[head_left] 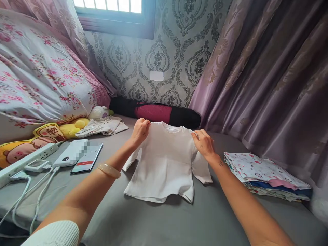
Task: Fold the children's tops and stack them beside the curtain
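A small white long-sleeved shirt (165, 164) lies spread flat on the grey bed sheet (153, 222), neck toward the wall. My left hand (139, 131) pinches its left shoulder with the fingers closed on the cloth. At the opposite shoulder, my right hand (203, 143) grips the fabric in the same way. A pale bangle (109, 169) sits on my left wrist. Both sleeves hang outward and down beside the body of the shirt.
A stack of folded patterned clothes (266, 176) lies at the right. A phone (87, 159), a white power bank (70, 152), a power strip (25, 159) and cables sit at the left. Plush toys (74, 127), a crumpled pale garment (105, 125) and a black-and-pink bolster (156, 112) line the back.
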Demonstrator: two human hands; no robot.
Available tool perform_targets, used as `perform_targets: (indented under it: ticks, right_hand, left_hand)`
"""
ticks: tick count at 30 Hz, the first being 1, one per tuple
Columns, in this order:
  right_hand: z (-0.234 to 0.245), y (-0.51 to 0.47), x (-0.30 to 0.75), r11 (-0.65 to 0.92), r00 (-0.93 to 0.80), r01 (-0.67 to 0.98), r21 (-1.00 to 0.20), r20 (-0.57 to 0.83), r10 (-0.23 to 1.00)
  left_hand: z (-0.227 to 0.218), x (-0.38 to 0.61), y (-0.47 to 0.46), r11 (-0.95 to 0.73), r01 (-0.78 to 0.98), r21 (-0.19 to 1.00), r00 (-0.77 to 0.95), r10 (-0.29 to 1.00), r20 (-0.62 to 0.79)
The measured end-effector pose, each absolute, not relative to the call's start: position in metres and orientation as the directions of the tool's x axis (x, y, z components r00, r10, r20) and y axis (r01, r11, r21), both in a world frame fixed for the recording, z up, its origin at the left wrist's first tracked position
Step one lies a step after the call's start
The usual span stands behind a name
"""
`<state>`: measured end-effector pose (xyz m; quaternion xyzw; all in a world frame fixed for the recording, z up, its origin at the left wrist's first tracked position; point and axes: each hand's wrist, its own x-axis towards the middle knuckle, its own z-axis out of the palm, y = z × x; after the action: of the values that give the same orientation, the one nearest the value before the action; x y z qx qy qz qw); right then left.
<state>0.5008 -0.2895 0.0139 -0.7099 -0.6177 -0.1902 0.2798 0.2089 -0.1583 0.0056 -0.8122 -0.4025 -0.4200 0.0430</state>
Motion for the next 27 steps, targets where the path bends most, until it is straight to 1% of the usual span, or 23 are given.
perform_targets:
  ticks: [7,14,20,27]
  right_hand:
    - [-0.012,-0.264,0.51,-0.151,0.228,0.971,-0.186,0.527,0.819]
    - [-0.039,-0.235,0.517,-0.193,0.262,0.962,-0.194,0.448,0.855]
    - [-0.05,-0.22,0.516,-0.225,0.276,0.957,-0.18,0.349,0.896]
    - [-0.065,-0.203,0.521,-0.296,0.324,0.942,-0.161,0.192,0.926]
  left_hand:
    - [-0.021,0.22,-0.133,-0.6,0.771,0.214,0.353,0.682,0.64]
    - [-0.046,0.228,-0.114,-0.524,0.836,0.166,0.391,0.779,0.489]
    - [-0.068,0.234,-0.095,-0.515,0.845,0.143,0.42,0.805,0.419]
    - [-0.087,0.245,-0.075,-0.525,0.841,0.128,0.452,0.813,0.366]
